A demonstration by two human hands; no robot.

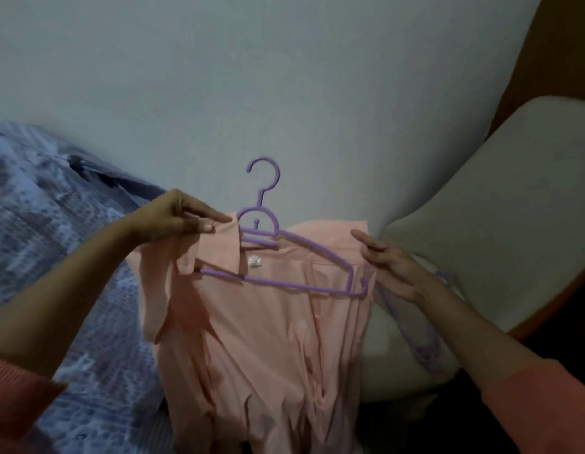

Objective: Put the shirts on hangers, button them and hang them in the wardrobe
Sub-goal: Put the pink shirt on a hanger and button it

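A pink shirt lies spread on the pale bed sheet, collar toward the far side. A purple plastic hanger rests on it; its left arm is tucked under the collar, its right arm lies bare on the fabric and its hook points away from me. My left hand pinches the left side of the collar between thumb and fingers. With straight fingers, my right hand rests at the shirt's right shoulder, beside the hanger's right end.
A blue-and-white patterned shirt lies crumpled at the left. Under my right wrist lies another purple hanger. A white pillow sits at the right, with a wooden bed edge behind it.
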